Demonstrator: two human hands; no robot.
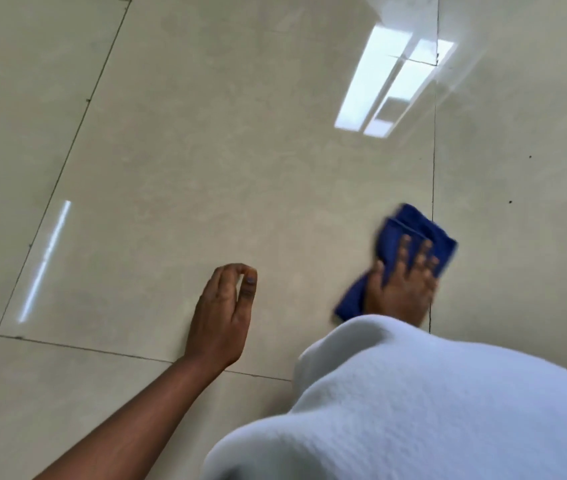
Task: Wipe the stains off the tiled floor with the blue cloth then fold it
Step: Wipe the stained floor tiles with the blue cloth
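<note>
While the wiping step is in hand, the left hand (225, 311) hangs idle just above the tiled floor (206, 150), its fingers loosely curled and holding nothing; whether it touches the tile cannot be told. Judged from its position, it could be planted flat on the floor to steady the body during each stroke.

Further right, the right hand (401, 285) lies on top of the blue cloth (417, 233), fingers spread and nearly straight, pressing the cloth to the floor rather than gripping it. The cloth is bunched in several layers and sits on the grout line (433, 168) between two tiles; motion blur suggests a stroke is under way. A white sleeve (413, 393) covers the right forearm and hides the wrist.

For good results, keep the palm flat so pressure spreads across the whole pad, and overlap the strokes. Two small dark specks (510, 201) lie on the tile to the right of the cloth, well apart from it; these appear to be stains not yet reached, so the strokes should be extended rightward. Folding should wait until those specks are gone.
</note>
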